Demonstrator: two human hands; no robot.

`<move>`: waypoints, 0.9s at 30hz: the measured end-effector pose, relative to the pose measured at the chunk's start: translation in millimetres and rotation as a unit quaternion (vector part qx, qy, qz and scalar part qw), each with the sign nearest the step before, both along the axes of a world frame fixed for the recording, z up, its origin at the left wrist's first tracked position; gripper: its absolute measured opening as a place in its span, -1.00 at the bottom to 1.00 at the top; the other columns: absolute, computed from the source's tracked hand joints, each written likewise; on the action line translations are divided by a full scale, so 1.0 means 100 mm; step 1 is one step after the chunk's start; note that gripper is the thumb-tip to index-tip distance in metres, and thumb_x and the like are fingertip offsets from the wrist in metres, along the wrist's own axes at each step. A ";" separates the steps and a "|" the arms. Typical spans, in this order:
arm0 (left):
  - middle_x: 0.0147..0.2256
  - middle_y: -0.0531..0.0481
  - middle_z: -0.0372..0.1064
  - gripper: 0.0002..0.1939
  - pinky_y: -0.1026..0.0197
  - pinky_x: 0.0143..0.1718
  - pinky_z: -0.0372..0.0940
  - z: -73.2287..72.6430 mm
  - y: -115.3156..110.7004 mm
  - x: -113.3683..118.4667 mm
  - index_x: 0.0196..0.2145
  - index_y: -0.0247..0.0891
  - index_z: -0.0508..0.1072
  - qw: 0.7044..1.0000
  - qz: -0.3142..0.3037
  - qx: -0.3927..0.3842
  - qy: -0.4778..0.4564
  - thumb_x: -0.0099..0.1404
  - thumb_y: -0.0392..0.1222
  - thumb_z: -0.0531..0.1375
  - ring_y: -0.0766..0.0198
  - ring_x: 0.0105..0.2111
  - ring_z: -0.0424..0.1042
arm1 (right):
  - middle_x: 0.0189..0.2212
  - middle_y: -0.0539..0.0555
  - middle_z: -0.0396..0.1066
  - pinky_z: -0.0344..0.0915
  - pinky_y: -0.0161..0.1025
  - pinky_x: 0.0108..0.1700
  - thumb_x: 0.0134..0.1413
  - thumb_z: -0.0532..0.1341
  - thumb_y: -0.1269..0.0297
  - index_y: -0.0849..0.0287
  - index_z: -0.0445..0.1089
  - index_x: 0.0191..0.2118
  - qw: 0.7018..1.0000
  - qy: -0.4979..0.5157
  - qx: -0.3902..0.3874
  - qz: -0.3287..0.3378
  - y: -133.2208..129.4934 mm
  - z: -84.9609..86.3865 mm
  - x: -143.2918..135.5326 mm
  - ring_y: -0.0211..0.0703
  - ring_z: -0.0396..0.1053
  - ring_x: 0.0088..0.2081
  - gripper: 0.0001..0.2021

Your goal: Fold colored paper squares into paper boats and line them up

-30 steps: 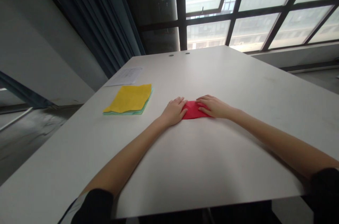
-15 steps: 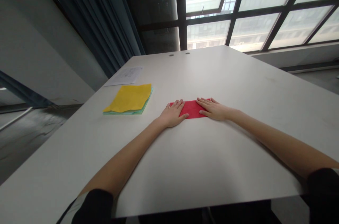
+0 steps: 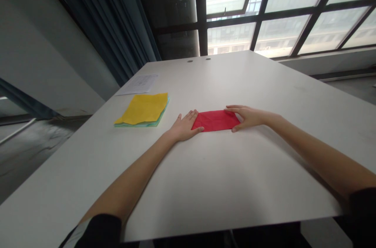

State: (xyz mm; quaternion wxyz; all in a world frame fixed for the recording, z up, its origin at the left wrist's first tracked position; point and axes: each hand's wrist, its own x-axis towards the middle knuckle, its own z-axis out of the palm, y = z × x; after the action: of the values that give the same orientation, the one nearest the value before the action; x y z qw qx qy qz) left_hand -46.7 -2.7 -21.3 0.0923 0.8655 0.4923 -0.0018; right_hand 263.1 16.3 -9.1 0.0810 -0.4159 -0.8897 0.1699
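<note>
A red folded sheet of paper (image 3: 216, 120) lies flat on the white table (image 3: 223, 177), its long side running left to right. My left hand (image 3: 185, 126) rests on its left end, palm down, with fingers stretched out and the thumb apart along the near edge. At the right end, my right hand (image 3: 246, 117) arches with thumb and fingers spread. Its fingertips touch the far edge and its thumb is by the near corner. Part of the paper's left end is hidden under my left hand.
To the left lies a stack of paper squares (image 3: 143, 108), yellow on top with pale green below. Behind it is a white printed sheet (image 3: 139, 84). Blue curtains (image 3: 117, 25) hang at the back left, beside large windows (image 3: 229, 36). Two round dark holes are near the table's far edge.
My right hand has gone from lying flat on the paper to an arched pose at its right end, farther right. My left hand has slid slightly left, so more red shows.
</note>
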 end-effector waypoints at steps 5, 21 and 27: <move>0.28 -0.19 -0.31 -0.19 -0.11 0.20 -0.29 0.00 0.00 -0.01 0.27 -0.25 -0.19 1.000 0.000 0.001 -0.008 0.22 0.31 -0.18 0.07 0.27 -0.26 | -0.01 0.13 0.35 0.19 -0.04 0.05 -0.07 0.19 -0.03 0.07 0.36 0.00 0.998 0.015 0.035 0.045 -0.06 0.21 -0.07 0.05 0.28 0.02 -0.50; 0.26 -0.21 -0.16 -0.21 -0.12 0.18 -0.17 0.07 0.01 -0.08 0.25 -0.28 -0.12 0.989 0.039 -0.002 -0.143 0.23 0.28 -0.15 -0.01 0.24 -0.11 | -0.41 0.04 0.49 0.30 -0.21 -0.27 0.09 0.06 0.08 0.14 0.44 -0.32 0.974 0.196 0.059 -0.093 -0.11 0.32 -0.19 -0.15 0.40 -0.38 -0.70; 0.19 -0.31 0.01 -0.13 -0.01 0.16 -0.01 -0.01 0.09 -0.10 0.20 -0.41 0.01 0.980 0.077 0.054 -0.173 0.12 0.27 0.04 -0.06 0.18 0.04 | -0.48 0.08 0.47 0.32 -0.20 -0.31 -0.05 0.15 -0.02 0.23 0.43 -0.38 0.906 0.350 -0.023 -0.237 0.06 0.21 -0.12 -0.14 0.39 -0.41 -0.64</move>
State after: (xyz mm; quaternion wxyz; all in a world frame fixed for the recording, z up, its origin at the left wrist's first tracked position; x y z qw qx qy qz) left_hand -56.3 6.0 -22.4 0.1290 0.8160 0.5333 0.1820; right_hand 250.7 22.1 12.1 0.4157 -0.5298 -0.6752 0.3010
